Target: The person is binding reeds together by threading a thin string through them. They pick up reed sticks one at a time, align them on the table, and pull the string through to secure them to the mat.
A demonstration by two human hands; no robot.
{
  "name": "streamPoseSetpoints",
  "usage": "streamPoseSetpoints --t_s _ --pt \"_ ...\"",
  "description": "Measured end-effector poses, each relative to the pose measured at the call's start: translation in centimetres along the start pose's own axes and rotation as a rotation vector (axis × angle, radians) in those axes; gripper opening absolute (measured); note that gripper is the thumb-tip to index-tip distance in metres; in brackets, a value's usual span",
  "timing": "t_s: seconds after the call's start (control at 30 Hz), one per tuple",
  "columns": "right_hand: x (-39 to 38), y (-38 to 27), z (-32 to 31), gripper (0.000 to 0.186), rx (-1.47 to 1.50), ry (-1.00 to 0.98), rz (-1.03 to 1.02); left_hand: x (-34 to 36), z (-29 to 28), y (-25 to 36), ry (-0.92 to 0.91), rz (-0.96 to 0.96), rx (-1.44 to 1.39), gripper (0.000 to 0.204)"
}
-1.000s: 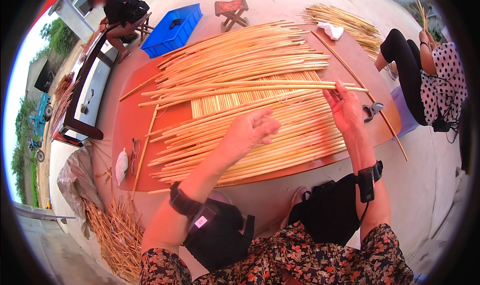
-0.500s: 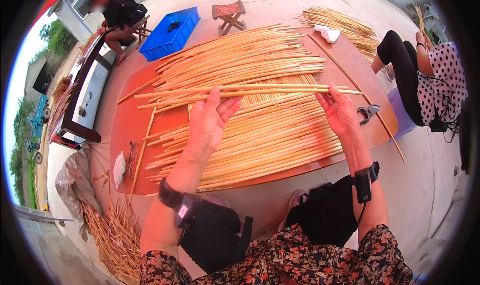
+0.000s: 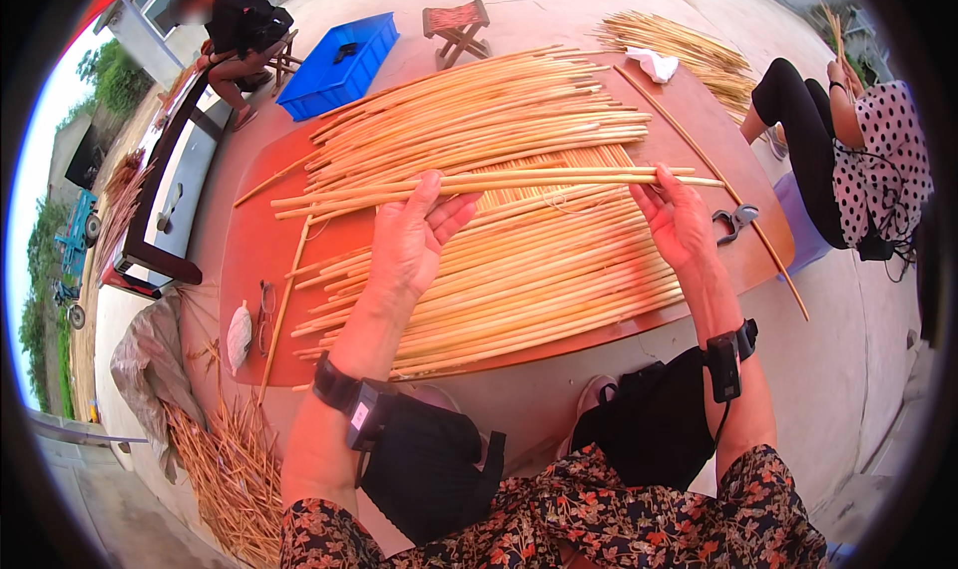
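My left hand (image 3: 414,235) and my right hand (image 3: 681,222) hold a few long, pale, thin sticks (image 3: 559,178) level above the table. The thumbs press on the sticks and the other fingers lie beneath, partly curled. Below them, many similar sticks lie side by side in a far bundle (image 3: 469,120) and a near bundle (image 3: 509,284). A strip of crosswise sticks (image 3: 579,159) shows in the gap between. A thin loop of string (image 3: 564,202) lies near the middle, and cutting pliers (image 3: 735,224) rest just right of my right hand.
One long stick (image 3: 689,130) lies along the reddish table's (image 3: 261,270) right side, another (image 3: 287,304) along its left. Eyeglasses (image 3: 265,314) and a white spindle-shaped bundle (image 3: 239,337) sit near left. Beyond are a blue crate (image 3: 339,65), a folding stool (image 3: 457,30) and two seated people.
My left hand has shifted slightly left and up along with the sticks' left ends. My right hand has hardly moved; both still hold the sticks.
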State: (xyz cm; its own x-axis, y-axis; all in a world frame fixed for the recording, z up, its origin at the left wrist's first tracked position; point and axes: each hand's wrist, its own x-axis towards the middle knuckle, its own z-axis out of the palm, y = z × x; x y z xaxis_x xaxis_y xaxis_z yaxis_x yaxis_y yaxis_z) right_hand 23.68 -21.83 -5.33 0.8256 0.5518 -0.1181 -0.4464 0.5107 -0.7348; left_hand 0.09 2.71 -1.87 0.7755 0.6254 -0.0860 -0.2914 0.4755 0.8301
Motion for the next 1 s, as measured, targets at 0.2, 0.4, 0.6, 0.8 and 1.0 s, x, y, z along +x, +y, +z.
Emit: streamPoseSetpoints --t_s 0.2,0.4,0.6,0.8,1.0 --pt "0.17 0.09 0.03 0.014 0.024 0.014 0.017 -0.13 -0.03 -0.18 0.032 -0.001 0.024 0.026" --pt "-0.04 0.05 0.3 0.016 0.012 0.039 0.014 -0.17 0.4 -0.34 0.076 0.018 0.049 0.03" --pt "-0.13 -0.15 0.72 0.016 0.003 0.05 0.014 -0.41 0.61 -0.25 0.053 0.024 0.081 0.03" --pt "-0.13 -0.14 0.68 0.014 0.012 0.046 -0.007 -0.27 0.61 -0.48 0.062 0.02 0.065 0.03" --pt "-0.22 -0.23 0.82 0.015 -0.002 0.089 0.003 -0.16 0.25 -0.9 0.033 -0.011 0.008 0.03"
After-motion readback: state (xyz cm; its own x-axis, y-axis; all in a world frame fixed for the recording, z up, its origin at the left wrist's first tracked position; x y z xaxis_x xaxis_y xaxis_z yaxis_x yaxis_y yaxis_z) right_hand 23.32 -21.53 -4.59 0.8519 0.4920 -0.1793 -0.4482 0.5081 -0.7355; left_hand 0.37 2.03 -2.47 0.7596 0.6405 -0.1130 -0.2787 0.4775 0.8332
